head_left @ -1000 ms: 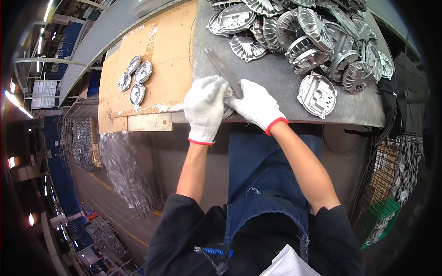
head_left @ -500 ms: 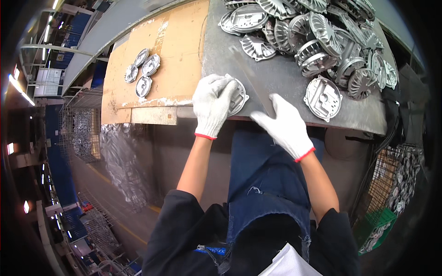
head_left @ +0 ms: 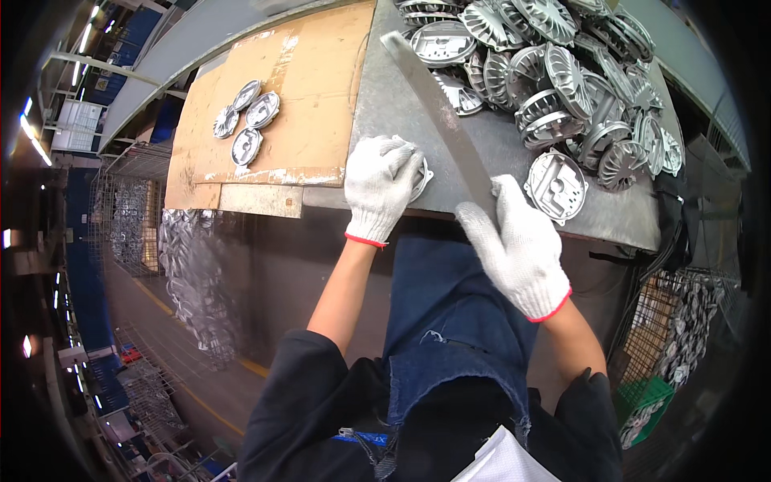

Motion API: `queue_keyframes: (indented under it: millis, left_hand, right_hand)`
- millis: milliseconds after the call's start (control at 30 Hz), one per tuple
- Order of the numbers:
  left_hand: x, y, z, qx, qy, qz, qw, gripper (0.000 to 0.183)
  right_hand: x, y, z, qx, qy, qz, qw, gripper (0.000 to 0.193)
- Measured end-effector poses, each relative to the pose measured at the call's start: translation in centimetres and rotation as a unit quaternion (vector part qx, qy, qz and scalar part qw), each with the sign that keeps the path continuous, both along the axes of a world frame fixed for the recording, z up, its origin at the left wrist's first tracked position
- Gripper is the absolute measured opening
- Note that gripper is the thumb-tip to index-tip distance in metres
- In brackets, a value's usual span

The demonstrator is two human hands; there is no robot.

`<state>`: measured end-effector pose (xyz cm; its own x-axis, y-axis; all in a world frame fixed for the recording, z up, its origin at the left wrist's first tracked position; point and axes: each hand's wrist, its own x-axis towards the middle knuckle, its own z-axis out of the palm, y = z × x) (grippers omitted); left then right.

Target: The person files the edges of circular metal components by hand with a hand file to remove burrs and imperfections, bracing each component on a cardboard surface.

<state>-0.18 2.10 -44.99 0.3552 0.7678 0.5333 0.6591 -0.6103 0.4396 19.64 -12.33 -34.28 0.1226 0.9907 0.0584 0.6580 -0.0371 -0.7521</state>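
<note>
My left hand (head_left: pixel 379 183), in a white knit glove, is closed over a round silver metal casting (head_left: pixel 422 181) at the table's near edge. Most of that casting is covered by the glove; only its right rim shows. My gloved right hand (head_left: pixel 518 245) grips the near end of a long flat grey metal file (head_left: pixel 443 112), its thumb and fingers on either side. The file slants up and left over the table, its far tip high above my left hand. Just right of my right hand, another round casting (head_left: pixel 556 186) lies with its recessed face up.
A heap of finned round castings (head_left: pixel 554 76) covers the table's (head_left: pixel 377 104) far right. On the left, several castings (head_left: pixel 247 147) lie on a cardboard sheet (head_left: pixel 313 88). Wire cages (head_left: pixel 128 217) stand low at both sides, with a green crate (head_left: pixel 645 406) at lower right.
My right hand has drawn back toward me and slightly right, and the file now shows clearly instead of blurred. My left hand stays on the casting, covering more of it.
</note>
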Motion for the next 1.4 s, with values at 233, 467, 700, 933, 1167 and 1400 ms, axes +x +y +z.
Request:
queue_keyframes:
  millis: [233, 467, 700, 933, 1167, 1400]
  left_hand:
    - [-0.5, 0.6, -0.6, 0.066, 0.034, -0.006, 0.997, 0.013]
    - [-0.6, 0.3, -0.1, 0.040, -0.027, -0.022, 0.999, 0.012]
    - [-0.4, -0.1, 0.1, -0.008, 0.004, 0.019, 1.000, 0.016]
    - [-0.5, -0.5, 0.2, -0.016, -0.006, -0.007, 1.000, 0.012]
    - [0.6, -1.3, 1.7, 0.046, -0.035, -0.018, 0.998, 0.012]
    - [0.8, -1.0, 4.2, 0.069, -0.157, 0.004, 0.985, 0.011]
  right_hand:
    - [0.0, 1.0, -4.3, -0.005, -0.172, 0.066, 0.983, 0.041]
    - [-0.8, 1.7, -4.3, -0.048, -0.141, 0.049, 0.988, 0.043]
    - [-1.8, 4.8, -3.9, -0.092, -0.083, 0.031, 0.992, 0.053]
    - [-2.6, 10.8, -5.8, -0.195, -0.033, 0.065, 0.978, 0.056]
    - [-3.0, 10.6, -6.4, -0.251, 0.003, 0.029, 0.967, 0.061]
    - [-3.8, 10.6, -5.8, -0.246, 0.029, 0.016, 0.969, 0.061]
